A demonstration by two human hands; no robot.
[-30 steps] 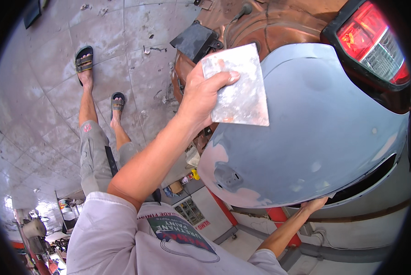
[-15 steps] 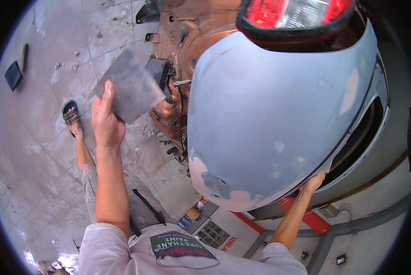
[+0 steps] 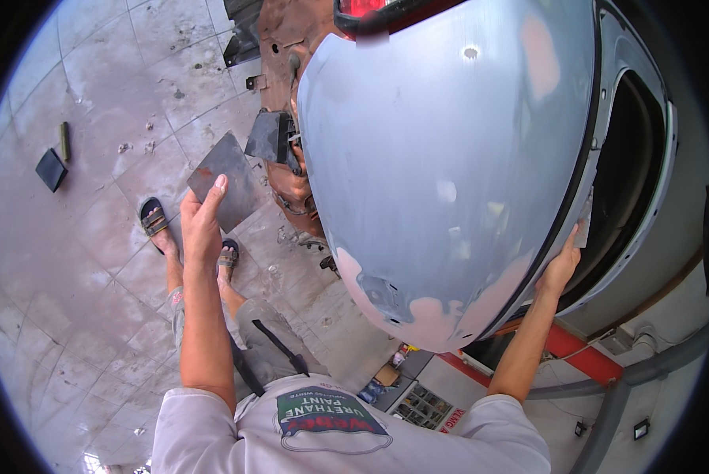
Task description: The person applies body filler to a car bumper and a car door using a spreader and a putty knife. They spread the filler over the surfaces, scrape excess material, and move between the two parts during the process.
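My left hand [image 3: 203, 225] grips a thin, flat grey square plate [image 3: 232, 189] by its near corner, thumb on top. It holds the plate out over the tiled floor, left of the car. My right hand [image 3: 558, 270] pinches a small flat putty spreader [image 3: 586, 217], whose blade stands up by the dark gap along the panel's right edge. Whether the blade touches metal I cannot tell. The grey-primed car body panel [image 3: 417, 182] lies between my arms, with pinkish filler patches [image 3: 435, 314] at its near end and another toward the upper right.
A red and clear tail light [image 3: 364, 6] sits at the panel's far end. Copper-coloured bare bodywork [image 3: 285, 87] with a black bracket [image 3: 269, 136] borders its left side. A dark block [image 3: 51, 170] and a short bar [image 3: 65, 141] lie on the tiled floor [image 3: 101, 261].
The view has shifted, so the panel and tail light sit farther left and higher. My right hand has moved forward along the panel's right edge. My left hand still holds the plate.
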